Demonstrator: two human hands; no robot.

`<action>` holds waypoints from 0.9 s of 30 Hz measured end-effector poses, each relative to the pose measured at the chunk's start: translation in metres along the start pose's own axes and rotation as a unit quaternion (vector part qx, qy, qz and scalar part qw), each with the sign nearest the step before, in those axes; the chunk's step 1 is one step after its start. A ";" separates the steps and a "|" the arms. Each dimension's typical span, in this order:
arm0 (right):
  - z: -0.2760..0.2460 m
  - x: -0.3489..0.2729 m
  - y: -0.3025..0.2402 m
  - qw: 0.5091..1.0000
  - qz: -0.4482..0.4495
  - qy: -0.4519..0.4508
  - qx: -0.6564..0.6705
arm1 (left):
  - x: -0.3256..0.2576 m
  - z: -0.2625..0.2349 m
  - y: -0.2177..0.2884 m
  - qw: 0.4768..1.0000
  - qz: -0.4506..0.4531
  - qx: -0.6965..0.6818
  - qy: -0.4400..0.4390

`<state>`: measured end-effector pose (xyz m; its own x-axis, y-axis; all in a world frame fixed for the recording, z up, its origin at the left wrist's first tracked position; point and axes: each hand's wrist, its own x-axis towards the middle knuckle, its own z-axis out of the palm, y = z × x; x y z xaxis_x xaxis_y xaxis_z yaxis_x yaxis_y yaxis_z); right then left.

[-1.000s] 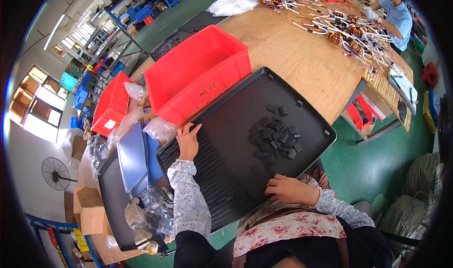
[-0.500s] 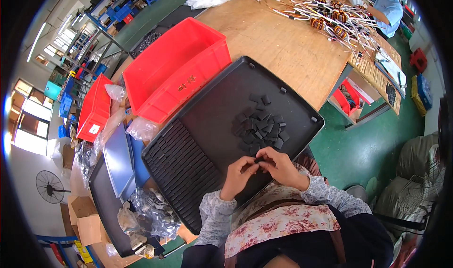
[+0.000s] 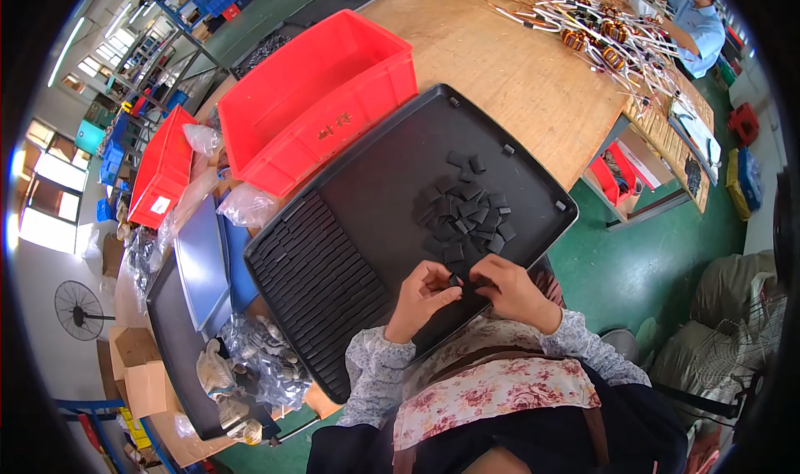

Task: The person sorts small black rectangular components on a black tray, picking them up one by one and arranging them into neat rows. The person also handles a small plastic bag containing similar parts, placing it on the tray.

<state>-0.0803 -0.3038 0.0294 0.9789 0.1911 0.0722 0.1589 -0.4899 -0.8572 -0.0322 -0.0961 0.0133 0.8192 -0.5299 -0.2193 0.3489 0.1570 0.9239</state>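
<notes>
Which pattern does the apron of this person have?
The apron has reddish flowers on a pale ground, best seen in the head view.

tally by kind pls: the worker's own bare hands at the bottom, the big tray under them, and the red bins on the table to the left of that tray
Bare hands: 2 (left hand, right hand)
Black tray: 1
Red bins: 2 (large bin, small bin)
Total: 5
</notes>
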 end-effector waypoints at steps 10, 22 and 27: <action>0.015 0.017 0.002 0.889 0.104 0.006 0.446 | 0.001 -0.011 -0.016 0.994 -0.009 0.107 -0.022; 0.007 0.017 -0.003 0.992 -0.080 0.036 0.087 | 0.000 -0.016 -0.022 0.991 -0.023 0.131 -0.030; 0.000 0.014 -0.005 0.988 -0.017 0.011 0.152 | -0.018 -0.004 -0.001 0.976 0.014 0.217 0.002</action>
<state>-0.0675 -0.2986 0.0346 0.9767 0.1836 0.1116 0.1490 -0.2045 -0.9675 -0.0453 -0.0834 0.0156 0.8278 -0.5270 -0.1925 0.1017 -0.1965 0.9752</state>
